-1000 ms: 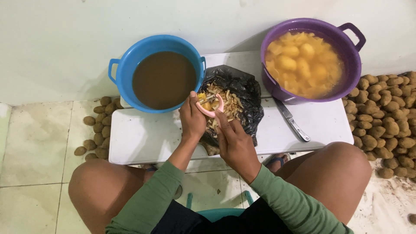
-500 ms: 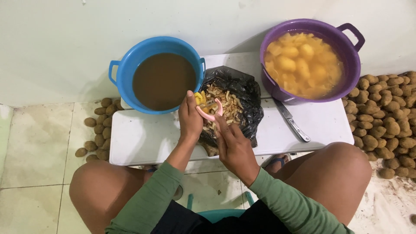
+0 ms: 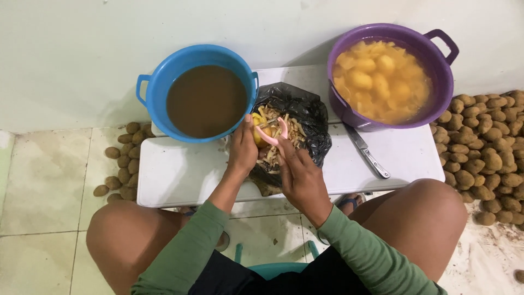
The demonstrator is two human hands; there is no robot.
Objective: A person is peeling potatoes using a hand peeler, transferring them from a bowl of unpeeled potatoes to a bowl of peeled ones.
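On the far left we see a scatter of unpeeled potatoes (image 3: 124, 164) on the tiled floor, beside the left end of the white counter (image 3: 180, 175). Standing on the counter's far left part is a blue tub (image 3: 158, 82) filled with murky brown water. Just right of it our left hand (image 3: 243, 148) is curled shut around a yellow, partly peeled potato (image 3: 256, 134), held over the open black bag (image 3: 311, 117) of peelings in the middle of the counter. Our right hand (image 3: 297, 175) is closed on a pink peeler (image 3: 274, 135), whose head lies against the potato. Further right a knife (image 3: 367, 151) lies on the counter, its tip near the purple tub (image 3: 445, 82), which holds peeled yellow potatoes in water. On the far right a large heap of brown potatoes (image 3: 486, 158) is piled on the floor
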